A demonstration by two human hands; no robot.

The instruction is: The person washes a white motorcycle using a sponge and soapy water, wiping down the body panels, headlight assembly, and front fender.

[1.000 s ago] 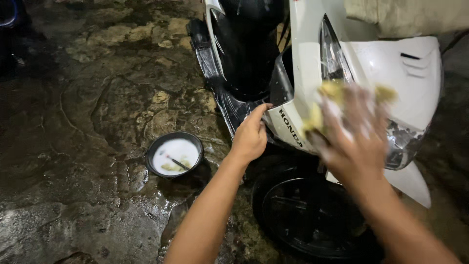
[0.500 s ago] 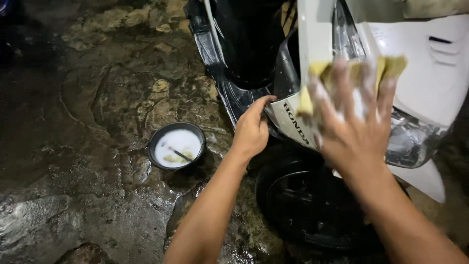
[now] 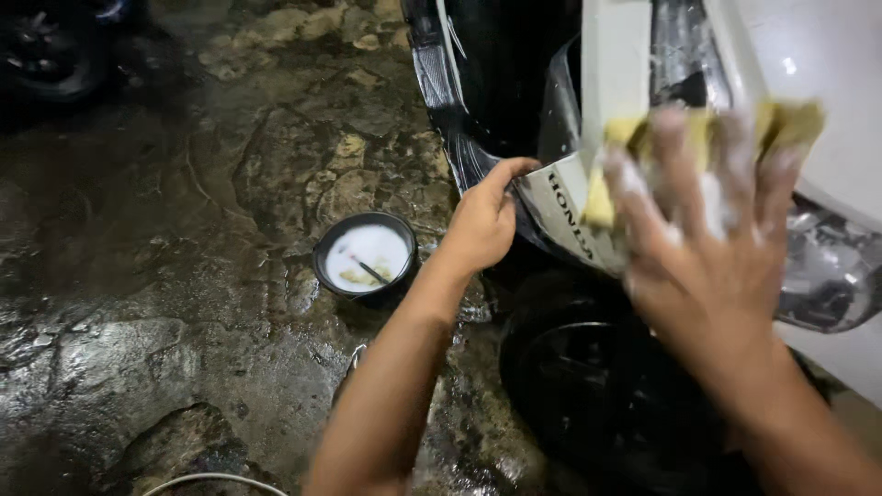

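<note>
The person is standing over the front of a white scooter point(image 3: 854, 174) parked on wet, uneven stone ground point(image 3: 184, 349).

The right hand point(image 3: 707, 266) is pressing a yellow sponge point(image 3: 790, 124) flat against the white front panel, beside the headlight point(image 3: 827, 276). Its fingers are spreading wide over the sponge, coated in white suds; they are pinning it with the palm rather than curling round it. The hand is blurring, so finer detail is not readable.

The left hand point(image 3: 482, 225) is gripping the lower edge of the front panel, fingers hooking over the rim and the thumb lying above it, seemingly bracing the bodywork.

A dark round bowl point(image 3: 366, 257) of milky soapy water is sitting on the ground just left of the left forearm, apart from the scooter. A thin stick-like item is lying in it; what it is cannot be told. The black front tyre point(image 3: 588, 386) is showing below both hands.

Handling judgement: the sponge is looking soft, light and easily squashed, and soaked with soap it is probably slippery. It is best held with a broad, flat hand across its back, as now, or pinched at its long edges. The wet panel is likely slick too, so the rim is the surer hold.
</note>
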